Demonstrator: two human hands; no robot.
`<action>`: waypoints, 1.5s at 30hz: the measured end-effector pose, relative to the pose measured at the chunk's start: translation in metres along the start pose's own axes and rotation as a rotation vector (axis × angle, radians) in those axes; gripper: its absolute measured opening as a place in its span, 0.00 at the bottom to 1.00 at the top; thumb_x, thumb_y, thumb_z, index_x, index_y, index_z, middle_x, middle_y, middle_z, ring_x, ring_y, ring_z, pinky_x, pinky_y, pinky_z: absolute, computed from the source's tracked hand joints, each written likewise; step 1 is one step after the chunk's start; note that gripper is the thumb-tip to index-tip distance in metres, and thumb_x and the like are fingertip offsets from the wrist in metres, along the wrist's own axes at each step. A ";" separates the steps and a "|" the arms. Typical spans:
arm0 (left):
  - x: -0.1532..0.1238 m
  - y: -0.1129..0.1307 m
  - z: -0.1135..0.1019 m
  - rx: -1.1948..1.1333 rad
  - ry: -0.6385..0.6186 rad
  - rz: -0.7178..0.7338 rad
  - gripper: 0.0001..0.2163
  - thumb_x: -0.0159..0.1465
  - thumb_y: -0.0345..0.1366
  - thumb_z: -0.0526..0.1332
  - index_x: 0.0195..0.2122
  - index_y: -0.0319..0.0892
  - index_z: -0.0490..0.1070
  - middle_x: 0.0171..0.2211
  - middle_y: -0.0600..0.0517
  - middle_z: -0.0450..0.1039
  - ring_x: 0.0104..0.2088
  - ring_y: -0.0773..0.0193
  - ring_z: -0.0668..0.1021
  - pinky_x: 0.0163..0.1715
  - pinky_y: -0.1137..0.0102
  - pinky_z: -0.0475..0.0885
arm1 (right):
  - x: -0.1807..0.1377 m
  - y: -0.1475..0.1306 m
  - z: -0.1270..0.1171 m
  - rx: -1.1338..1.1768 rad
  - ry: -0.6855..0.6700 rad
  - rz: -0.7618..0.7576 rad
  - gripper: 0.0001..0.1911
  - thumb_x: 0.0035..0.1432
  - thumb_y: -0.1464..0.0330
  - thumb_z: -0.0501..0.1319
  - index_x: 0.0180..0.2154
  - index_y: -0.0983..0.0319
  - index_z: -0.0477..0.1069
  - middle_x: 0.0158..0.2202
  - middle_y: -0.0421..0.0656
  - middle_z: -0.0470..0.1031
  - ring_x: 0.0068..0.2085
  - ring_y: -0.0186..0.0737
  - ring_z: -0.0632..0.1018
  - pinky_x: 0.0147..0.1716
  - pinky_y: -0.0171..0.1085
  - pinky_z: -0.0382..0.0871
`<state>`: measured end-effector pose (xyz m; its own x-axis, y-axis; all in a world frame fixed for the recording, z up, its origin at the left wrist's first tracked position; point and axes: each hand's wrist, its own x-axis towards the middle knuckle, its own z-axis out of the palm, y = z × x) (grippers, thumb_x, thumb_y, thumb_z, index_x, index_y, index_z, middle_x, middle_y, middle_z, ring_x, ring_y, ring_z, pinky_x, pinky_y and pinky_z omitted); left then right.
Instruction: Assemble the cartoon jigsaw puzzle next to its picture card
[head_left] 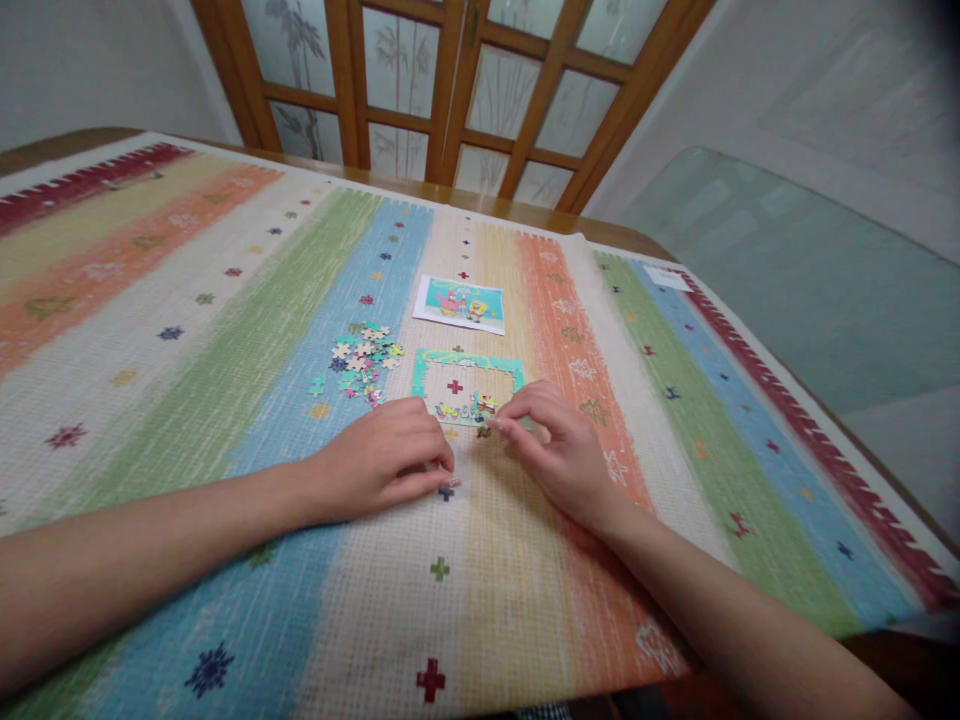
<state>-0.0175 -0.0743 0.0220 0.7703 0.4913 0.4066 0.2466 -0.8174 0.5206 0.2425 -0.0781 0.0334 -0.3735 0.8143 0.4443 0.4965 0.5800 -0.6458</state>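
Note:
A partly built jigsaw puzzle lies on the cloth, its teal border framing a bare middle with some character pieces along the lower side. My right hand is at its lower right corner, thumb and forefinger pinched on a small dark puzzle piece just below the frame. To the lower left of the puzzle, my left hand rests with fingers curled and thumb against them; whatever may be inside is hidden. Beyond that hand sits a pile of loose puzzle pieces, teal, pink and pale.
A reference picture card with cartoon figures lies beyond the puzzle. The striped tablecloth covers the table. A small white label is at the far right. Wooden doors with glass panes stand behind the table.

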 end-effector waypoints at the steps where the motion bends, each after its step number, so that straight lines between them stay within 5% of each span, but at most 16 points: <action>1: 0.000 -0.001 -0.002 0.036 0.009 0.016 0.13 0.79 0.42 0.55 0.42 0.42 0.75 0.37 0.50 0.79 0.39 0.61 0.77 0.43 0.65 0.69 | 0.004 0.005 -0.006 -0.037 0.041 0.014 0.11 0.71 0.62 0.62 0.33 0.55 0.75 0.32 0.41 0.79 0.37 0.44 0.78 0.40 0.45 0.70; 4: -0.001 -0.008 -0.006 0.174 0.035 0.019 0.12 0.79 0.40 0.54 0.45 0.42 0.76 0.41 0.48 0.79 0.42 0.59 0.76 0.45 0.63 0.68 | 0.015 0.024 -0.020 -0.156 0.077 0.036 0.13 0.71 0.59 0.63 0.33 0.55 0.76 0.32 0.42 0.79 0.38 0.46 0.78 0.42 0.47 0.70; 13: -0.009 -0.025 -0.001 0.353 -0.036 -0.090 0.20 0.78 0.43 0.56 0.67 0.44 0.67 0.62 0.43 0.73 0.61 0.49 0.71 0.65 0.52 0.63 | 0.049 0.062 -0.018 -0.253 -0.302 -0.034 0.12 0.73 0.61 0.54 0.39 0.56 0.72 0.41 0.48 0.79 0.45 0.51 0.77 0.48 0.50 0.71; 18: -0.011 -0.027 0.002 0.350 -0.119 -0.099 0.23 0.78 0.44 0.54 0.72 0.43 0.62 0.70 0.45 0.68 0.70 0.47 0.65 0.70 0.50 0.58 | 0.046 0.072 -0.011 -0.212 -0.297 -0.075 0.12 0.73 0.60 0.55 0.37 0.57 0.71 0.40 0.47 0.77 0.45 0.49 0.75 0.51 0.50 0.69; 33: -0.012 -0.029 0.002 0.349 -0.150 -0.106 0.23 0.79 0.44 0.52 0.71 0.41 0.63 0.70 0.44 0.67 0.71 0.47 0.65 0.71 0.50 0.59 | 0.041 0.089 -0.014 0.154 -0.137 0.064 0.16 0.65 0.52 0.67 0.34 0.56 0.78 0.47 0.48 0.78 0.54 0.50 0.78 0.59 0.57 0.70; 45: -0.011 -0.028 0.001 0.346 -0.153 -0.111 0.23 0.79 0.45 0.51 0.71 0.41 0.63 0.70 0.44 0.67 0.71 0.49 0.65 0.71 0.51 0.59 | 0.040 0.087 -0.013 0.094 -0.157 0.004 0.13 0.67 0.55 0.66 0.36 0.56 0.77 0.49 0.48 0.79 0.58 0.51 0.77 0.61 0.58 0.69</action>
<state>-0.0328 -0.0570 0.0021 0.8001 0.5531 0.2323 0.4966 -0.8279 0.2606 0.2816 0.0054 0.0030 -0.4928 0.7994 0.3436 0.4254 0.5659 -0.7063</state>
